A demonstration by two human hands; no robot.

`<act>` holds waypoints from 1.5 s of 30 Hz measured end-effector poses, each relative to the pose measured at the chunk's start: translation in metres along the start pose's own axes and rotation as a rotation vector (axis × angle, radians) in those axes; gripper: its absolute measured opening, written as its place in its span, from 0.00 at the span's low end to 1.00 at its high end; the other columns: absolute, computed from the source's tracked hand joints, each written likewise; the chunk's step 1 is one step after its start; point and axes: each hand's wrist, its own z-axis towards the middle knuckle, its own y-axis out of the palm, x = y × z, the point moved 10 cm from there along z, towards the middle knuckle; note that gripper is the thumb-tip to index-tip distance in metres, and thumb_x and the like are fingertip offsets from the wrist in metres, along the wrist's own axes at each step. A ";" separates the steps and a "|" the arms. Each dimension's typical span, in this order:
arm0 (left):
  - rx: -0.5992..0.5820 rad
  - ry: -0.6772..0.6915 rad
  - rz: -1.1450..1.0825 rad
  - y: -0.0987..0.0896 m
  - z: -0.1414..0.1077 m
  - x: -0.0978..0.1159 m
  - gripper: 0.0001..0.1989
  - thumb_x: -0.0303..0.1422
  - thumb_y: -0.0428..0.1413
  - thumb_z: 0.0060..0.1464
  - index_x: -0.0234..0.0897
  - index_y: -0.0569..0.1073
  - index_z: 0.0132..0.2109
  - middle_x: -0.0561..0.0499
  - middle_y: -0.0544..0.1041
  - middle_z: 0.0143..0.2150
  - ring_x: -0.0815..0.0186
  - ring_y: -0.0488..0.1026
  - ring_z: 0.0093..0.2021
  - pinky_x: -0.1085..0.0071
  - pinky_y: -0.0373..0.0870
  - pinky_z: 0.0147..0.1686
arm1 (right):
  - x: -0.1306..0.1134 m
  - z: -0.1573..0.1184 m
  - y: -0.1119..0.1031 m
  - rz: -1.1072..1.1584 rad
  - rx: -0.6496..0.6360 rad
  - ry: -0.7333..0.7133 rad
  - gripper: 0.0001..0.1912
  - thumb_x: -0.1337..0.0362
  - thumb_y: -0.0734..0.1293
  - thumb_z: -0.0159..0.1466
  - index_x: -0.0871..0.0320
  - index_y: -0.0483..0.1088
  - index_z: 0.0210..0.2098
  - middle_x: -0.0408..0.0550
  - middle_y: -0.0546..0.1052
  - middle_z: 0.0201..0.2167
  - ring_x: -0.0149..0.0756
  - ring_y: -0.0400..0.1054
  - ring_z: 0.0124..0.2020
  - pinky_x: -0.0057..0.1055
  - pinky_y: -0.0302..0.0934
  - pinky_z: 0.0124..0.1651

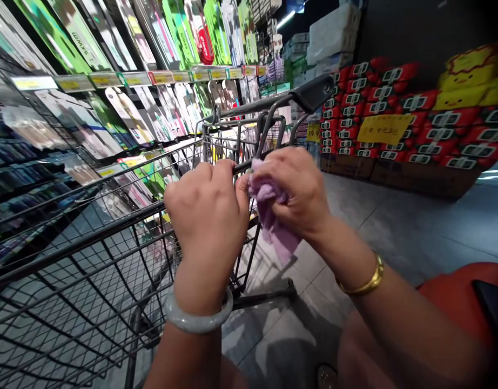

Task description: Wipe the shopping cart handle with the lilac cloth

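Note:
My left hand point(208, 210), with a pale bangle at the wrist, is closed around the dark metal frame of a shopping cart point(147, 213), near its handle end. Bunched in my right hand point(297, 189) is a crumpled purple cloth point(279, 237), pressed against the cart's frame beside the left hand. A loose end of the cloth hangs below the fingers. Above both hands rises the cart's dark handle point(273, 102). A gold bracelet circles my right wrist. The fingertips of my left hand are mostly hidden behind the frame.
Behind the cart stands a rack of hanging toothbrush-like packs point(184, 38) with a strip of price tags point(160, 77). Stacked red packs point(447, 132) with a yellow price sign point(384, 129) stand at right, on grey floor tiles point(354, 210). Something red point(451, 286) sits at lower right.

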 end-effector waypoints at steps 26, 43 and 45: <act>-0.056 -0.005 -0.146 0.001 0.000 -0.007 0.19 0.44 0.43 0.67 0.45 0.73 0.52 0.43 0.75 0.44 0.52 0.70 0.46 0.58 0.60 0.44 | -0.065 -0.074 0.046 -0.096 0.070 -0.353 0.03 0.64 0.67 0.64 0.51 0.71 0.38 0.42 0.75 0.42 0.34 0.64 0.49 0.35 0.59 0.51; -0.051 0.002 -0.141 0.001 -0.002 -0.004 0.18 0.47 0.46 0.66 0.45 0.72 0.53 0.44 0.75 0.45 0.52 0.69 0.48 0.58 0.60 0.46 | -0.089 -0.104 0.077 0.014 -0.084 -0.399 0.07 0.63 0.66 0.64 0.47 0.73 0.41 0.40 0.76 0.42 0.35 0.64 0.47 0.37 0.59 0.47; -0.052 -0.007 -0.157 0.001 -0.002 -0.005 0.18 0.48 0.46 0.66 0.46 0.72 0.53 0.44 0.75 0.45 0.52 0.69 0.49 0.59 0.60 0.47 | -0.076 -0.097 0.073 0.000 -0.075 -0.302 0.08 0.63 0.67 0.63 0.48 0.72 0.43 0.42 0.76 0.41 0.38 0.64 0.49 0.40 0.57 0.47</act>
